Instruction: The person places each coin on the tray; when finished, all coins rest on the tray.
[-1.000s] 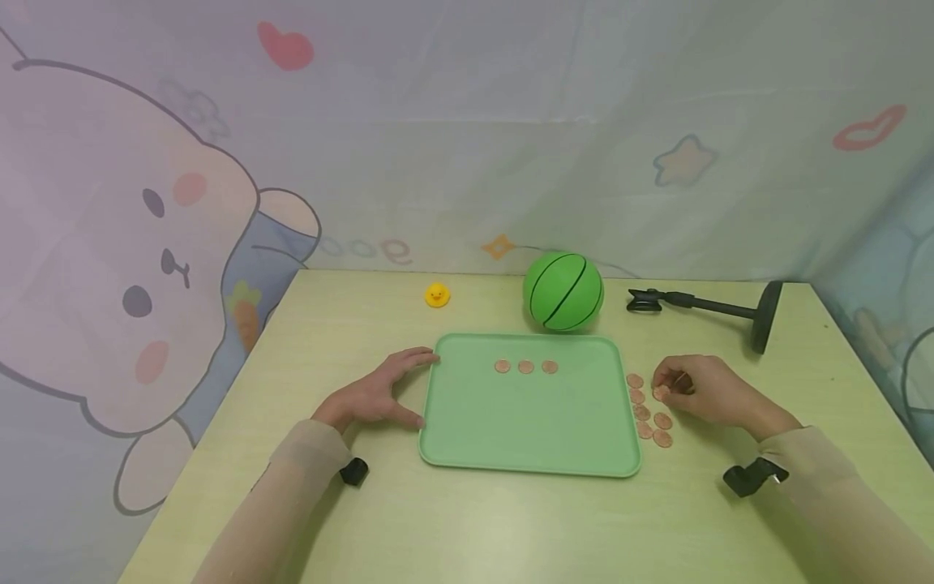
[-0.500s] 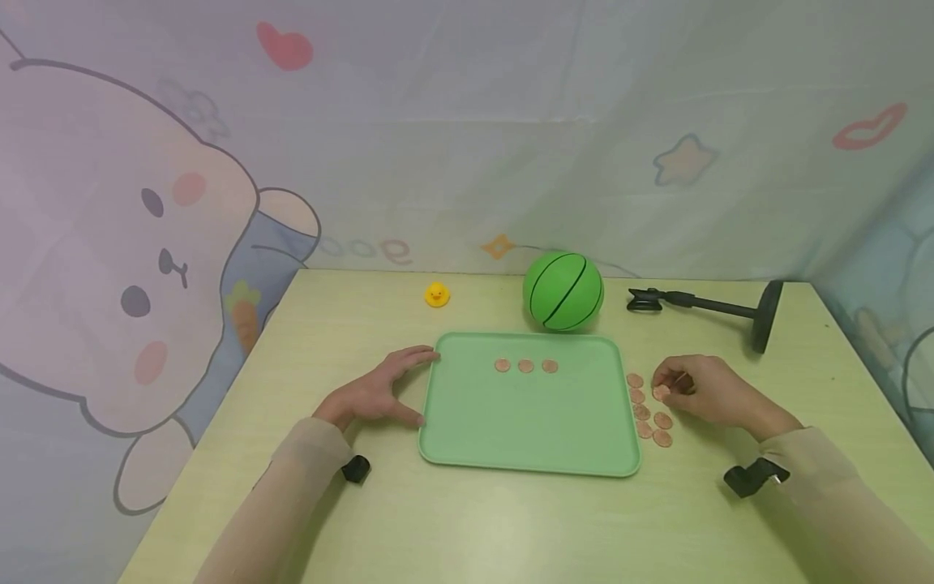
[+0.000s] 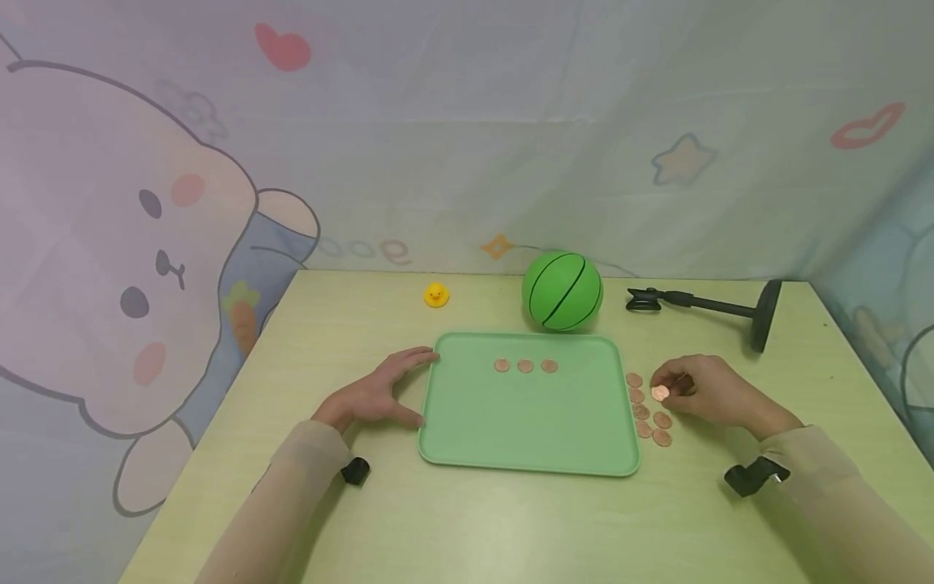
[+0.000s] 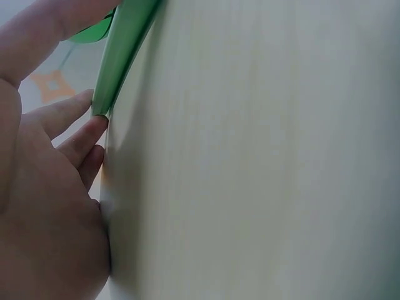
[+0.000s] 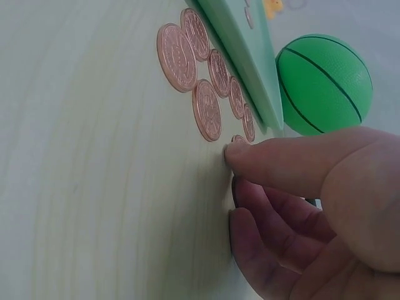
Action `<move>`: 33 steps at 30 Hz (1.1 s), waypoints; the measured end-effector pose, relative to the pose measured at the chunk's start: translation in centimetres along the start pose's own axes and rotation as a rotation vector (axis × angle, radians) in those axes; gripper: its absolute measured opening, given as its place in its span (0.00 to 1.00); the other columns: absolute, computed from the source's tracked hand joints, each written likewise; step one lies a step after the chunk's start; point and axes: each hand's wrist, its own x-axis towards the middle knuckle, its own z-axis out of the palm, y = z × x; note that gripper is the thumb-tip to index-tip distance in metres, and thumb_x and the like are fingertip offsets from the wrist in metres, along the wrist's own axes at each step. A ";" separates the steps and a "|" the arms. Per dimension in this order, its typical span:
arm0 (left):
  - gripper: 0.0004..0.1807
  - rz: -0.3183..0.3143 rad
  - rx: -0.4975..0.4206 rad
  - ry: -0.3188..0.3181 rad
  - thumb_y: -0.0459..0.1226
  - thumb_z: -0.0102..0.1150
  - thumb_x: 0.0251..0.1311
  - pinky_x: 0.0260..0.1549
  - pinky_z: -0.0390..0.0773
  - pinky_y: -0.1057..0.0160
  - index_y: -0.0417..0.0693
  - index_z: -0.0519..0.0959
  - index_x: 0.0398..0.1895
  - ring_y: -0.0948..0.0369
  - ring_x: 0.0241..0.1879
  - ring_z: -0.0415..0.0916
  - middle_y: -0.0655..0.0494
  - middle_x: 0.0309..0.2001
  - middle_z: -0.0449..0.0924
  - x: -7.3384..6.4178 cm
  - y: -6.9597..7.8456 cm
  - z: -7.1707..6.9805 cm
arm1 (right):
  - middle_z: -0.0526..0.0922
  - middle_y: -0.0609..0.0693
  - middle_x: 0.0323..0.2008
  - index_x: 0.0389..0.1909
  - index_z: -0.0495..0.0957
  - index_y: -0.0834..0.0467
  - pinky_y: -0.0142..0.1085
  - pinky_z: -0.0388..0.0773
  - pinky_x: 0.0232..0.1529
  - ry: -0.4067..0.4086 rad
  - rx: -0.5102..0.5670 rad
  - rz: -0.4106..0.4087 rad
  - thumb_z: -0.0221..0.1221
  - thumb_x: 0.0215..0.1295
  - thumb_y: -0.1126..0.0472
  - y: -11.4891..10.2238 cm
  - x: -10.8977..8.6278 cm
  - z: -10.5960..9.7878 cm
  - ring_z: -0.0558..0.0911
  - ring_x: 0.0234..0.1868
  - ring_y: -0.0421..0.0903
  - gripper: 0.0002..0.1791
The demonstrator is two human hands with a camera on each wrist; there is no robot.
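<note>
A light green tray [image 3: 525,438] lies on the table, with three copper-coloured coins [image 3: 525,367] in a row near its far side. My left hand [image 3: 374,395] rests at the tray's left edge, thumb and fingers spread; in the left wrist view its fingers [image 4: 83,140] reach the rim. Just right of the tray, my right hand [image 3: 704,391] pinches a coin [image 3: 660,393] between thumb and fingers, low over the table. Several loose coins [image 3: 641,412] lie between that hand and the tray. The right wrist view shows these coins [image 5: 207,110] flat; the thumb mostly hides the pinched one.
Behind the tray sits a green ball [image 3: 563,290] with black lines. A small yellow rubber duck [image 3: 436,295] stands further left at the back. At the back right lies a black stand [image 3: 718,308] with a round base. A printed cloth [image 3: 452,146] hangs behind the table.
The coin in my right fingers has tilted slightly and now shines brighter. Both hands stay in nearly the same place, and the tray and other coins have not moved.
</note>
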 end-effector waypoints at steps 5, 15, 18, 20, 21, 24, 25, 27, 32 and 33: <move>0.57 -0.003 -0.006 0.002 0.41 0.82 0.46 0.78 0.44 0.32 0.57 0.61 0.82 0.46 0.83 0.40 0.52 0.84 0.48 0.0 -0.1 0.0 | 0.87 0.43 0.36 0.44 0.88 0.60 0.33 0.83 0.36 0.012 -0.033 -0.019 0.72 0.60 0.70 -0.1 0.1 0.0 0.83 0.34 0.36 0.11; 0.58 -0.004 -0.004 0.003 0.41 0.83 0.47 0.78 0.44 0.32 0.57 0.61 0.82 0.46 0.83 0.41 0.53 0.84 0.48 -0.2 0.1 0.0 | 0.85 0.45 0.40 0.48 0.86 0.58 0.37 0.84 0.41 0.042 -0.016 -0.024 0.69 0.70 0.61 -1.3 0.9 0.3 0.85 0.39 0.41 0.09; 0.58 -0.001 -0.009 0.002 0.42 0.83 0.47 0.77 0.44 0.32 0.57 0.61 0.82 0.46 0.83 0.40 0.53 0.84 0.48 -0.2 0.0 0.0 | 0.84 0.46 0.41 0.49 0.86 0.57 0.37 0.83 0.41 0.040 0.008 -0.035 0.67 0.73 0.60 -2.1 1.6 0.7 0.85 0.40 0.42 0.08; 0.58 -0.003 -0.009 0.002 0.42 0.83 0.47 0.78 0.44 0.32 0.57 0.61 0.82 0.46 0.83 0.40 0.53 0.84 0.48 -0.2 0.0 0.0 | 0.84 0.46 0.41 0.49 0.85 0.57 0.37 0.84 0.41 0.034 0.017 -0.045 0.65 0.74 0.60 -2.6 2.3 1.0 0.85 0.40 0.41 0.08; 0.58 -0.003 -0.010 0.001 0.42 0.83 0.47 0.78 0.44 0.32 0.58 0.61 0.82 0.46 0.83 0.40 0.53 0.84 0.48 -0.2 0.0 0.0 | 0.84 0.46 0.42 0.50 0.85 0.57 0.38 0.84 0.42 0.030 0.024 -0.050 0.65 0.74 0.59 -2.9 2.6 1.2 0.85 0.40 0.41 0.09; 0.58 -0.001 -0.006 0.000 0.42 0.83 0.47 0.78 0.44 0.32 0.57 0.61 0.82 0.46 0.83 0.40 0.53 0.84 0.48 -0.2 0.0 0.0 | 0.84 0.46 0.44 0.51 0.84 0.56 0.40 0.84 0.45 0.014 0.043 -0.053 0.65 0.74 0.58 -3.8 3.7 1.8 0.85 0.41 0.41 0.10; 0.57 -0.002 -0.003 0.000 0.42 0.83 0.47 0.78 0.44 0.32 0.57 0.61 0.82 0.46 0.83 0.40 0.53 0.84 0.48 -0.2 0.0 0.0 | 0.84 0.47 0.44 0.51 0.84 0.57 0.40 0.84 0.46 0.008 0.048 -0.058 0.65 0.74 0.58 -4.2 4.1 2.0 0.85 0.42 0.41 0.10; 0.57 -0.002 0.000 -0.001 0.42 0.83 0.47 0.78 0.44 0.33 0.57 0.61 0.82 0.46 0.83 0.40 0.53 0.84 0.48 -0.1 0.0 0.0 | 0.84 0.47 0.46 0.52 0.84 0.57 0.41 0.84 0.46 -0.003 0.055 -0.070 0.66 0.74 0.58 -5.0 4.9 2.5 0.85 0.43 0.42 0.11; 0.57 -0.009 -0.012 -0.002 0.42 0.84 0.47 0.78 0.43 0.32 0.59 0.62 0.82 0.46 0.83 0.41 0.54 0.84 0.48 -0.2 0.1 -0.1 | 0.86 0.49 0.47 0.51 0.84 0.58 0.42 0.83 0.44 -0.017 0.079 -0.120 0.67 0.72 0.60 -7.4 6.9 3.9 0.85 0.43 0.44 0.11; 0.57 -0.011 -0.016 -0.002 0.43 0.84 0.47 0.78 0.43 0.32 0.59 0.62 0.82 0.46 0.83 0.41 0.54 0.84 0.48 -0.2 0.1 0.0 | 0.86 0.50 0.46 0.51 0.84 0.59 0.42 0.83 0.43 -0.018 0.088 -0.132 0.67 0.71 0.61 -7.9 7.3 4.2 0.85 0.42 0.44 0.11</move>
